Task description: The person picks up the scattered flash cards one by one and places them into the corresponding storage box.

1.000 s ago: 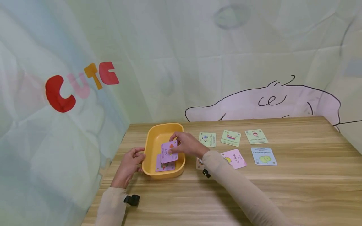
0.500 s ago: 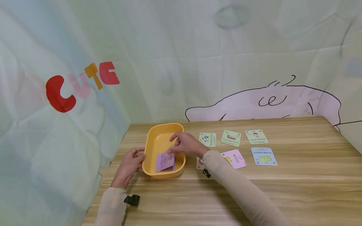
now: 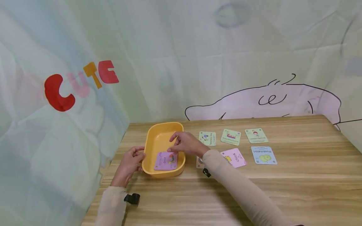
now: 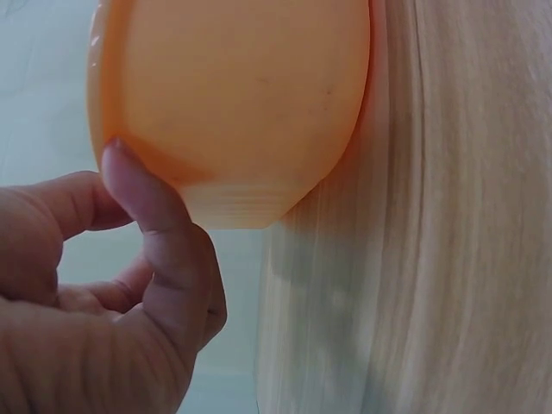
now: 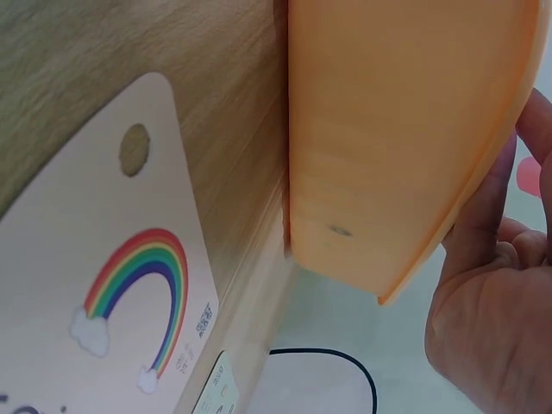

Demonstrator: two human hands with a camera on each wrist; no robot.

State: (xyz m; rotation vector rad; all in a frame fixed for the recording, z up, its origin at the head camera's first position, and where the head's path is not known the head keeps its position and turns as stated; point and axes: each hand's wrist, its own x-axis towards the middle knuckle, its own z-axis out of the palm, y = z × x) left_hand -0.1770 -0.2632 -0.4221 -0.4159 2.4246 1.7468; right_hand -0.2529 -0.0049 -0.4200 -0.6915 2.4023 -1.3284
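Bench (image 3: 175,201): yellow tub (image 3: 157,141), pinched by left grip (image 3: 130,163); zoo card (image 3: 163,164) inside seemed placed; loose right grip (image 3: 188,144) likely needed withdrawing.

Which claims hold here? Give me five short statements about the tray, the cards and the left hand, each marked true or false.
1. The left hand touches the yellow tray. True.
2. The zoo card lies outside the yellow tray. False: the zoo card lies inside it.
3. The muskmelon card is blue. True.
4. The chick card is green. False: the chick card is pink.
5. The right wrist view shows a rainbow card. True.
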